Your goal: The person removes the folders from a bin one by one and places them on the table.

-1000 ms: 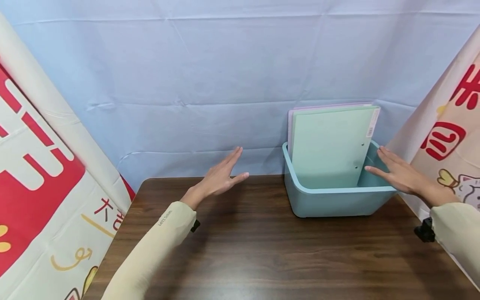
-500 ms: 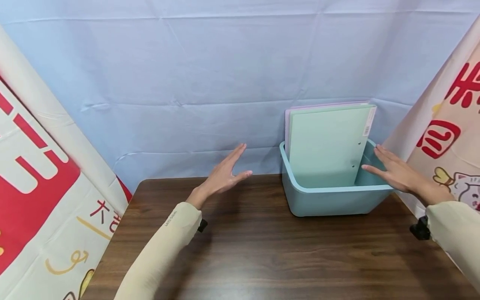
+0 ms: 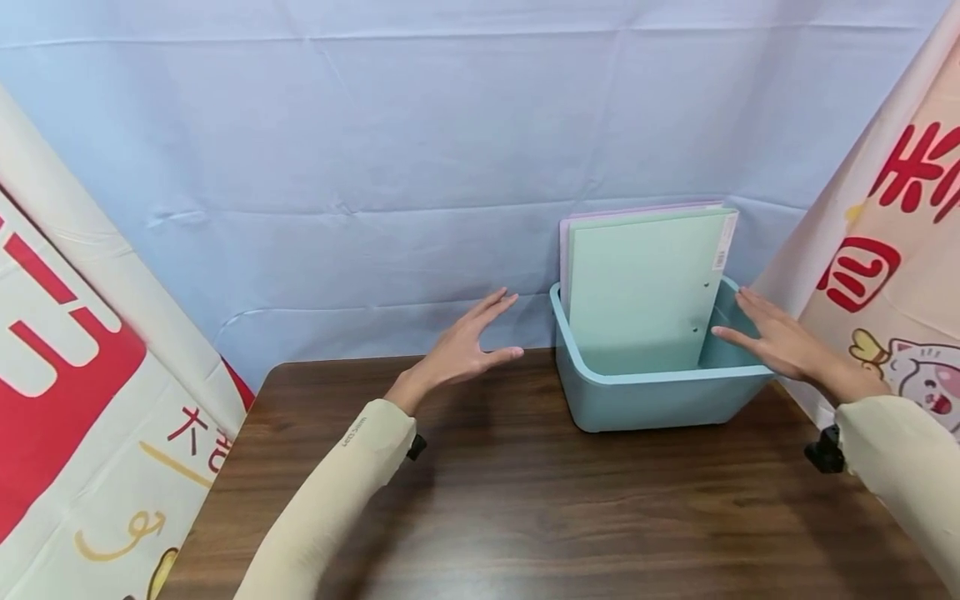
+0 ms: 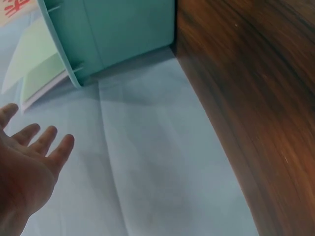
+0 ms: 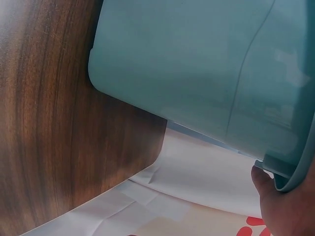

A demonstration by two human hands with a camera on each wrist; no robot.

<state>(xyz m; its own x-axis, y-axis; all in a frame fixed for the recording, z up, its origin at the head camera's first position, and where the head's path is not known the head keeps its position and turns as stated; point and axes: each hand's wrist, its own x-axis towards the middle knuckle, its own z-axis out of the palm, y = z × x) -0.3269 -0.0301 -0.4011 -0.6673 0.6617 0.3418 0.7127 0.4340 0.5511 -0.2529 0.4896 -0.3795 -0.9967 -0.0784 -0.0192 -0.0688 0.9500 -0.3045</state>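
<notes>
A blue-green plastic bin stands at the back right of the table. Upright inside it are a pale green folder with a barcode label and, behind that, a lilac folder. To the left of the bin my left hand hovers with fingers straight and thumb spread, holding nothing. My right hand is at the bin's right rim, its fingers extended and thumb apart over the opening. In the right wrist view, a finger of the right hand lies right at the rim's underside.
The dark wood-grain table extends in front of the bin. A pale blue cloth hangs behind it. Printed cloths with red characters hang at the left and right sides.
My left hand has moved right, nearer the bin. The head view has shifted slightly, so the bin appears farther left. My right hand stays at the bin's right rim.
</notes>
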